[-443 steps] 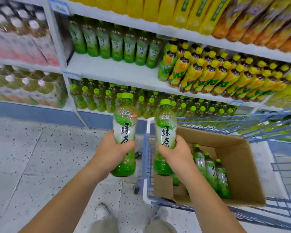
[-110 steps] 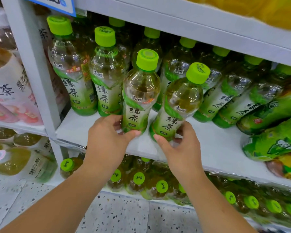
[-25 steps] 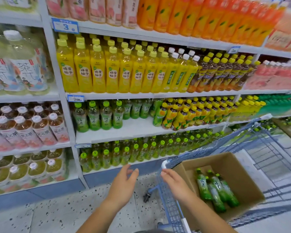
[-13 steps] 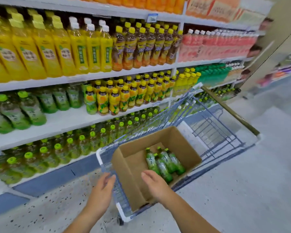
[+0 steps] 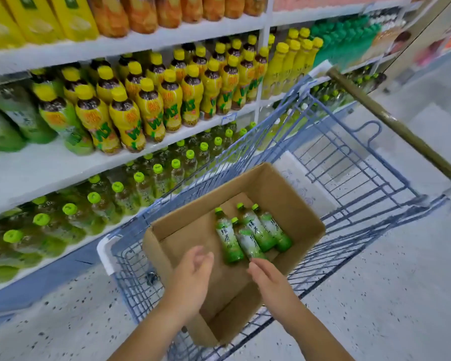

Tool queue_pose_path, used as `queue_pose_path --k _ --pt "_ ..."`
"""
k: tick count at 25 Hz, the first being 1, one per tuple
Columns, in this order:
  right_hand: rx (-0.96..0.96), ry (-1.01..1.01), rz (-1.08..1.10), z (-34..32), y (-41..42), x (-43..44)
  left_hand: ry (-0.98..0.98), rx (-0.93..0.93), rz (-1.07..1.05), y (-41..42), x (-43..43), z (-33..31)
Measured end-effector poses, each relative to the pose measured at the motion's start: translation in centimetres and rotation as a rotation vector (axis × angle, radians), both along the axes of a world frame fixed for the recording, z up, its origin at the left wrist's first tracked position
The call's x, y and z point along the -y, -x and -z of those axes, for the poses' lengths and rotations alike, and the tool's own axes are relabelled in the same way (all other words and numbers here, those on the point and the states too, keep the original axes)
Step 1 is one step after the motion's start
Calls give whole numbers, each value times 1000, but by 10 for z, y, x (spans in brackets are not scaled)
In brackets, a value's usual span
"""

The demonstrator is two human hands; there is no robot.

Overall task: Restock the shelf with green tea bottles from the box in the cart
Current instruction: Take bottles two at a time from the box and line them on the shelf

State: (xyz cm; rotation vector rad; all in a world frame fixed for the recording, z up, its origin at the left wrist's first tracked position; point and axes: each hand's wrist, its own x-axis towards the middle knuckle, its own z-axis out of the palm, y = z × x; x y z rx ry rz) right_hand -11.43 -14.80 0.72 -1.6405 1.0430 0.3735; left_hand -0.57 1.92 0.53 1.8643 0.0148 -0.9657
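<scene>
Head view — left hand point(image 5: 193, 277) and right hand point(image 5: 267, 281) spread (empty) over cardboard box point(image 5: 271, 190), glossy bottles point(image 5: 229, 238).

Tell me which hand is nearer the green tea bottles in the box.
Right. The right hand nearly touches the green tea bottles; the left hand is farther off, over the box floor beside them.

Bright, even light is coming from overhead; it is washing the white shelf board point(image 5: 37, 168), far to the left of the left hand point(image 5: 193, 277), almost to glare; only soft shadow is lying inside the box point(image 5: 305, 204) ahead of both hands; the green tea bottles point(image 5: 245, 235) just beyond the right hand point(image 5: 268, 282) are showing sharp; the shelved bottles point(image 5: 3, 126) far up-left of the left hand are smearing into blur; the wide lens is bending the cart handle point(image 5: 391, 121) far ahead of the right hand.
</scene>
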Motion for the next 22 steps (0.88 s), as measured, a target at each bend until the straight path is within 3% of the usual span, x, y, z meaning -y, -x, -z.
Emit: queue_pose_path --k 13,18,22 --pt "-397 225 -437 174 -70 132 -385 12 332 -60 131 219" --pt "-525 298 -533 236 -83 148 -397 -26 170 -63 165 272" --pt "-598 430 -670 249 -93 151 -327 -86 52 -62 170 287"
